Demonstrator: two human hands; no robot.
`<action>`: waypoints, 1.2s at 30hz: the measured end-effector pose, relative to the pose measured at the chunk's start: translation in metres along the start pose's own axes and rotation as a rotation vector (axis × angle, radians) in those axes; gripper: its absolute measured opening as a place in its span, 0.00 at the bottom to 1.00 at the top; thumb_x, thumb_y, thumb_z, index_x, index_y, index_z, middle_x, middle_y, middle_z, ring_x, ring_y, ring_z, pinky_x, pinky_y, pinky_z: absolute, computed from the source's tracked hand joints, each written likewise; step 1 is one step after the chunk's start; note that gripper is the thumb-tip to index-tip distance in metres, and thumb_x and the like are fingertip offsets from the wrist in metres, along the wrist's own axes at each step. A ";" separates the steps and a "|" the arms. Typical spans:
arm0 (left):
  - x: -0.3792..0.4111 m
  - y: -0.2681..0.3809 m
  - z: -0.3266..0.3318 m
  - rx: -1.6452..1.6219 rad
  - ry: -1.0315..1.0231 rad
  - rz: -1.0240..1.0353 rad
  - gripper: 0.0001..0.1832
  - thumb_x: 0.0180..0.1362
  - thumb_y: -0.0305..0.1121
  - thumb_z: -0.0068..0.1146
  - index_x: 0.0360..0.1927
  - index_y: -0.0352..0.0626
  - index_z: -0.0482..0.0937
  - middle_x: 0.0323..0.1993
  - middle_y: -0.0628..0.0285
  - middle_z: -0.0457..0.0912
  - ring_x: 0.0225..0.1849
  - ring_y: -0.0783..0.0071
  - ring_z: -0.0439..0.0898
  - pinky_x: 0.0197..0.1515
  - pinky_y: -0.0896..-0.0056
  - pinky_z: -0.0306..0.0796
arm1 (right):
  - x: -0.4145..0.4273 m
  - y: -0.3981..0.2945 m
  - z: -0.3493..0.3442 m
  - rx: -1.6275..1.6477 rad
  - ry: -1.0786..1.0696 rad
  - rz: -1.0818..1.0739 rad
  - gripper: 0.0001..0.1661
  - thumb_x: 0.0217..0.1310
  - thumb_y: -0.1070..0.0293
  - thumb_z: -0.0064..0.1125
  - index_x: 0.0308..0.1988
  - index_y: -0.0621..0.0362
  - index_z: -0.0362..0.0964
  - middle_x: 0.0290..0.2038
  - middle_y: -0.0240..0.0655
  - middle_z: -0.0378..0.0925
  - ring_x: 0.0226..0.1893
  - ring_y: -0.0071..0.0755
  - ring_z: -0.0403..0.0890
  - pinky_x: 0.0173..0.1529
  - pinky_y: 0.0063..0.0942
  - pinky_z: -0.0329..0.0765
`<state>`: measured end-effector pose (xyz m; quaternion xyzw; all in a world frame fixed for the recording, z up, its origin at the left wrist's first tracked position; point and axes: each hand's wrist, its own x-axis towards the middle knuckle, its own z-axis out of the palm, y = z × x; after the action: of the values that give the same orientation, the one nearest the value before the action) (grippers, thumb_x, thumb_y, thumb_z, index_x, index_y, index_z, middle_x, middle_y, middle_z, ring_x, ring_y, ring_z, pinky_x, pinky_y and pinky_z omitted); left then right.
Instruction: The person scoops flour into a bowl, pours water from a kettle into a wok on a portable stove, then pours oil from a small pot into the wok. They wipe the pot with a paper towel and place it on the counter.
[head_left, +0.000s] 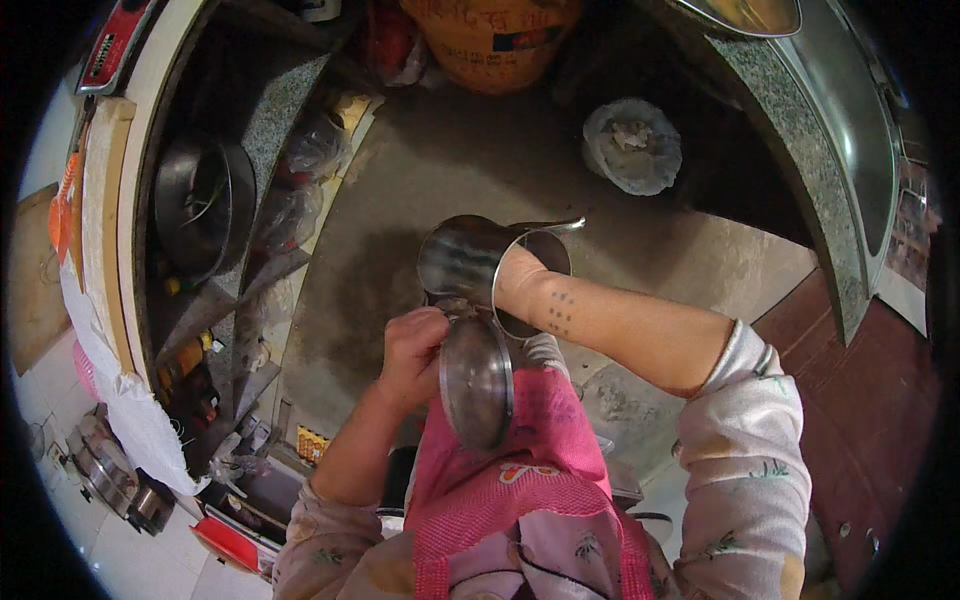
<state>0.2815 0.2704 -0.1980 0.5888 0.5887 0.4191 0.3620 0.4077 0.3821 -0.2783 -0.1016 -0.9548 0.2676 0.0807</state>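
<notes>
A shiny metal jug (461, 255) lies tilted on its side in front of my body, its round mouth facing right. Its lid (477, 386) hangs open toward my pink apron (555, 412). At the hinge side, my left hand (414, 349) is closed around the jug; the grip itself is mostly hidden. My right hand (519, 271) reaches through the mouth into the jug, so the fingers are out of sight. A thin metal lip or spout (559, 224) sticks out past the rim.
On the concrete floor (390, 180) stands a bin lined with a pale plastic bag (634, 146). Left are stone shelves (281, 105) with a dark metal pot (202, 202) and bagged goods. A stone counter edge (795, 142) curves along the right, and an orange sack (495, 45) sits ahead.
</notes>
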 end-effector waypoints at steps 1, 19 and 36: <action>-0.002 0.001 0.001 0.008 0.004 -0.027 0.05 0.38 0.24 0.56 0.18 0.37 0.71 0.16 0.54 0.67 0.19 0.55 0.69 0.23 0.63 0.64 | 0.008 -0.005 -0.014 -0.012 -0.007 -0.025 0.09 0.41 0.67 0.58 0.30 0.49 0.78 0.31 0.35 0.80 0.32 0.38 0.81 0.37 0.31 0.76; -0.052 0.018 0.023 0.156 -0.088 0.066 0.10 0.44 0.26 0.61 0.16 0.41 0.70 0.14 0.59 0.67 0.16 0.60 0.69 0.21 0.65 0.62 | -0.017 -0.053 0.005 2.489 0.134 1.182 0.11 0.60 0.60 0.53 0.37 0.54 0.75 0.33 0.30 0.79 0.33 0.29 0.79 0.44 0.28 0.77; -0.038 -0.009 -0.010 0.167 0.313 -0.278 0.13 0.50 0.27 0.59 0.17 0.39 0.67 0.13 0.62 0.64 0.16 0.70 0.64 0.20 0.70 0.57 | -0.071 -0.049 -0.097 2.049 0.784 1.074 0.16 0.63 0.72 0.44 0.52 0.58 0.64 0.46 0.33 0.74 0.41 0.27 0.76 0.40 0.25 0.75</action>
<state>0.2701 0.2323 -0.2050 0.4577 0.7459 0.4013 0.2705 0.4896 0.3724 -0.1783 -0.4461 -0.0497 0.8469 0.2850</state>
